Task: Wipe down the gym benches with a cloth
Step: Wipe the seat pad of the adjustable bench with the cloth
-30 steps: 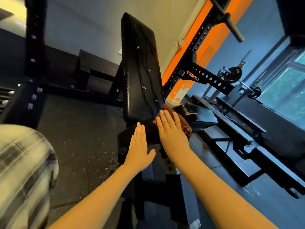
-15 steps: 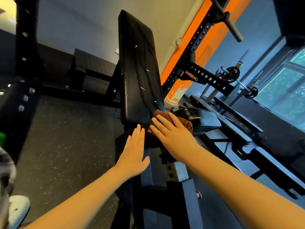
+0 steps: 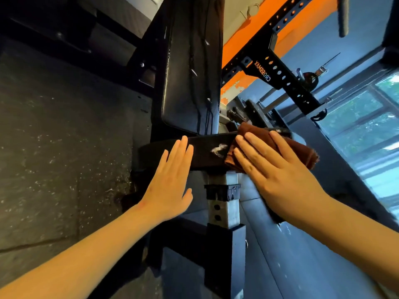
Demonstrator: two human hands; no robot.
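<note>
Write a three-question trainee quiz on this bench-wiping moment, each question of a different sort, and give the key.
1. Multiple choice: what does the right hand press on? A a spray bottle; B a brown cloth; C a dumbbell.
2. True or false: the left hand grips the brown cloth.
3. Fill in: the whitish smear on the seat pad lies between the left hand and the ____.

Key: 1 B. 2 False: it rests flat on the seat pad, apart from the brown cloth. 3 brown cloth.
</note>
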